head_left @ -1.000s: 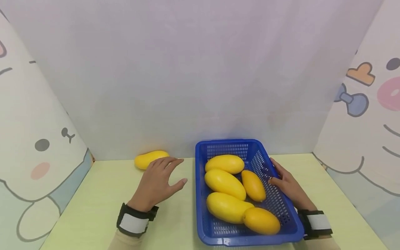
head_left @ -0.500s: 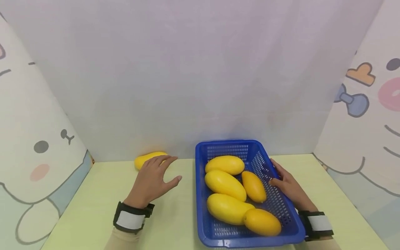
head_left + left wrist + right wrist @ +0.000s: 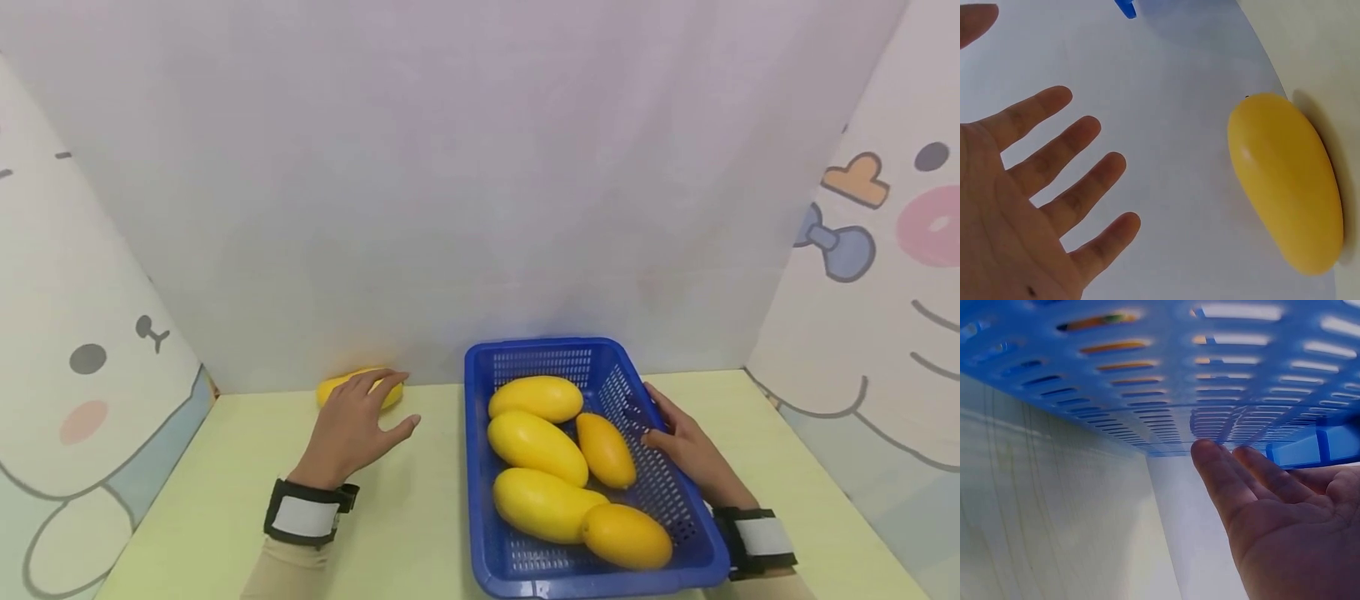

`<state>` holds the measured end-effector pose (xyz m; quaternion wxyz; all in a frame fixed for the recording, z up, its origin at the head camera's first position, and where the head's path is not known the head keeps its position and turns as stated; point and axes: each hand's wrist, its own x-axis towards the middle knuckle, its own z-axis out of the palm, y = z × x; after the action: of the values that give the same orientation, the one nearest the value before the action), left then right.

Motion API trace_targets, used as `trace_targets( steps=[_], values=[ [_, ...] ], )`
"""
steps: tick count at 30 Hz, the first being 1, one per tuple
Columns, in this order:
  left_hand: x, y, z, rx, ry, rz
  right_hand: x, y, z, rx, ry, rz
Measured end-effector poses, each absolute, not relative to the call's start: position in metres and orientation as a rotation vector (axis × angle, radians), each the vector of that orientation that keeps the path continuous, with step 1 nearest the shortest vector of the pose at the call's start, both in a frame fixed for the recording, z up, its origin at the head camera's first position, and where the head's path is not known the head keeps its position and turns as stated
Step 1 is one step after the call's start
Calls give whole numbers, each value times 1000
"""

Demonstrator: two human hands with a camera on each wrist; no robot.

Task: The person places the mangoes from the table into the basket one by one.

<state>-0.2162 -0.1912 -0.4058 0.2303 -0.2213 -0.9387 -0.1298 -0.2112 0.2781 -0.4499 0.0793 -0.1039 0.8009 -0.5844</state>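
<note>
My left hand [image 3: 348,429] hovers over the table just in front of a yellow mango [image 3: 330,387] near the back wall. In the left wrist view its fingers [image 3: 1082,194] are spread and apart from that mango [image 3: 1285,181]. On the right, my right hand [image 3: 693,450] holds the long right side of a blue plastic basket [image 3: 480,533], thumb over the rim. From the right wrist view, the fingers [image 3: 1216,469] reach against the slotted outer wall. Inside the basket lie several mangoes [image 3: 540,450], some bright yellow, some more orange. Part of the lone mango is hidden by my left hand.
The pale yellow-green table [image 3: 225,475] ends at a grey-white back wall [image 3: 450,208]. Side panels with cartoon drawings [image 3: 847,250] close in left and right. A strip of bare table lies between the left hand and the basket.
My left hand has drifted left and slightly down in the head view, covering more of the lone mango. The right hand stays on the basket, which keeps its place apart from slight camera drift.
</note>
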Motion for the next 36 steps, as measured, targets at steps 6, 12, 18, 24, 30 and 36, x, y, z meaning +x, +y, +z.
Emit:
trace_targets(
  steps=[6, 12, 18, 24, 30, 36],
  values=[
    [-223, -199, -413, -584, -2590, -352, -211, 276, -455, -307, 2395, -1743],
    [-233, -207, -421, -527, -2624, -370, -212, 277, -457, -288, 2392, -1757],
    [-241, -210, -425, -509, -2629, -395, -210, 277, -454, -294, 2400, -1759],
    [-249, -215, -433, -512, -2648, -399, -209, 276, -456, -323, 2388, -1768],
    [-259, -221, -444, -494, -2679, -402, -212, 276, -458, -302, 2410, -1754],
    [-270, -223, -448, -501, -2681, -399, -213, 278, -454, -285, 2434, -1752]
  ],
)
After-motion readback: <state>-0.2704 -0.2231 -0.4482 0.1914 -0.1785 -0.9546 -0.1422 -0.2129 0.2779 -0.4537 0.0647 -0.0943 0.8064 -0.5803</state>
